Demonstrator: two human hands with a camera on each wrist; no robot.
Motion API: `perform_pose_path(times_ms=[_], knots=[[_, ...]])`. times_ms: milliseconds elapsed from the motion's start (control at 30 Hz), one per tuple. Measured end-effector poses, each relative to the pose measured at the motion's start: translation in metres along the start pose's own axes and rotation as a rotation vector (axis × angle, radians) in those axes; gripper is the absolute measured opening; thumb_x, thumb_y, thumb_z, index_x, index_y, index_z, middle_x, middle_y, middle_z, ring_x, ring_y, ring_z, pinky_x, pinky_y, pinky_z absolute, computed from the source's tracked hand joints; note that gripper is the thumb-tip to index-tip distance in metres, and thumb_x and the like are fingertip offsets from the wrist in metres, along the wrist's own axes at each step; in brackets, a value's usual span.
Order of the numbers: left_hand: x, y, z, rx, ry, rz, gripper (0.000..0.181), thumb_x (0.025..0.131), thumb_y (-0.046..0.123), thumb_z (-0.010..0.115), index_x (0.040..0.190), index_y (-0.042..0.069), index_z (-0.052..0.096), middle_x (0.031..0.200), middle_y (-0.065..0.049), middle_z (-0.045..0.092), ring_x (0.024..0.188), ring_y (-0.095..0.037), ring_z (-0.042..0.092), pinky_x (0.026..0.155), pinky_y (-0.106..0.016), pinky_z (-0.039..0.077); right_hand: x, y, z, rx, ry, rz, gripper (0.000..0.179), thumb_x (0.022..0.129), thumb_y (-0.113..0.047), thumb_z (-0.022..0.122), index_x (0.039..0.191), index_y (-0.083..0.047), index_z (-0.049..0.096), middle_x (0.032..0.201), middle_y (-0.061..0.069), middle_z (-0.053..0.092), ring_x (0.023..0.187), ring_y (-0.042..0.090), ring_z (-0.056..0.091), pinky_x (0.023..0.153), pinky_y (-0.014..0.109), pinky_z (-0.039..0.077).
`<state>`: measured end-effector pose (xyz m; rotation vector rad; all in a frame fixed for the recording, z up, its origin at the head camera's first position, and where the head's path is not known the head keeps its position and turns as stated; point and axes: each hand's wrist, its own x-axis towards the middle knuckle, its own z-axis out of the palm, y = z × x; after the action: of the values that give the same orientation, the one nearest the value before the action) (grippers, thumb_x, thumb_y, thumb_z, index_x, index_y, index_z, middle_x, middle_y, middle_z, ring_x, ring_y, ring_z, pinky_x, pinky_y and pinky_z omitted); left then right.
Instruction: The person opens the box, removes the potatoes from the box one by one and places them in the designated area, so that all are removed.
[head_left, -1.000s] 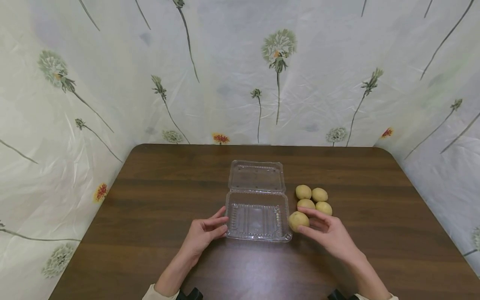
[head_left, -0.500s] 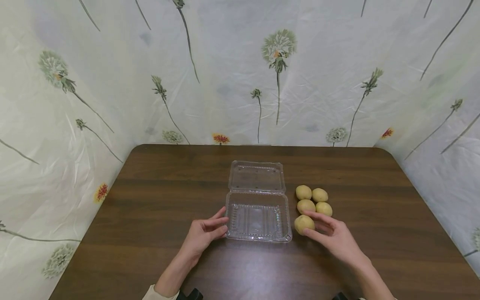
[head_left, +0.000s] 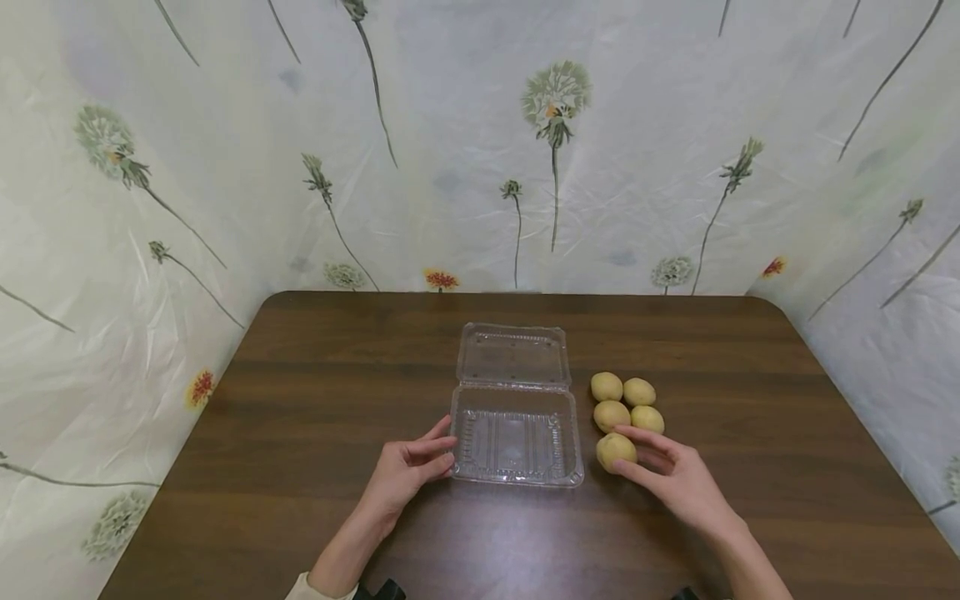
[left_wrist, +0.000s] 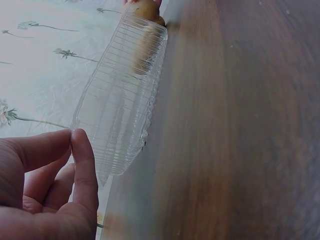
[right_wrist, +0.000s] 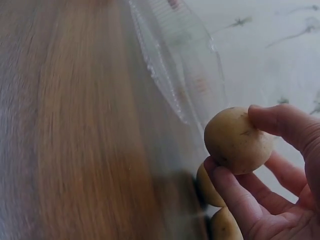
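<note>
A clear plastic clamshell container (head_left: pixel 513 437) lies on the table with its lid folded back behind the base. My left hand (head_left: pixel 405 471) pinches the rim at its left side; the left wrist view shows thumb and finger meeting on that edge. To the right of the container, my right hand (head_left: pixel 675 475) grips a round yellowish potato (head_left: pixel 616 452) between thumb and fingers. In the right wrist view this potato (right_wrist: pixel 237 140) is held in the fingertips. Just behind it are several more potatoes (head_left: pixel 611 416) in a cluster. No potato is inside the container.
The brown wooden table (head_left: pixel 337 400) extends around the container on all sides. A pale floral sheet (head_left: pixel 450 167) hangs behind it and along both sides.
My right hand has moved a little to the right and toward me with the potato, away from the container's right edge. The left hand has stayed on the rim.
</note>
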<state>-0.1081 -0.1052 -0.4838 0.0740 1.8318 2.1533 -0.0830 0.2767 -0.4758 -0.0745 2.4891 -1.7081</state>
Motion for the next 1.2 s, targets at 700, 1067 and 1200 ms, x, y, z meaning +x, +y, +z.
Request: perform_pose_path(times_ms=[700,1067,1200], knots=[[0.002,-0.001,0.000,-0.005,0.008,-0.001,0.032,0.089,-0.006,0.065,0.120,-0.014,0.061,0.145,-0.011,0.048,0.135,-0.030,0.041,0.083,-0.028,0.055,0.000,0.010,-0.008,-0.115,0.026,0.009,0.052,0.089,-0.033,0.073,0.134,-0.012,0.059,0.135,0.015,0.055,0.112,0.019,0.061,0.081,0.024,0.052],[0.000,-0.002,-0.001,-0.010,-0.002,0.006,0.036,0.088,0.000,0.070,0.120,-0.014,0.061,0.145,-0.011,0.047,0.135,-0.030,0.041,0.084,-0.029,0.055,-0.001,0.013,-0.011,-0.225,0.058,-0.010,0.051,0.089,-0.038,0.072,0.133,-0.015,0.060,0.132,0.012,0.059,0.118,0.036,0.057,0.085,0.039,0.053],[0.000,-0.002,0.000,-0.008,0.001,0.004,0.036,0.088,-0.001,0.070,0.120,-0.014,0.061,0.145,-0.011,0.047,0.135,-0.030,0.041,0.084,-0.029,0.054,0.000,0.015,-0.012,-0.248,0.062,-0.015,0.051,0.089,-0.039,0.072,0.132,-0.014,0.060,0.130,0.014,0.060,0.116,0.039,0.057,0.085,0.044,0.053]])
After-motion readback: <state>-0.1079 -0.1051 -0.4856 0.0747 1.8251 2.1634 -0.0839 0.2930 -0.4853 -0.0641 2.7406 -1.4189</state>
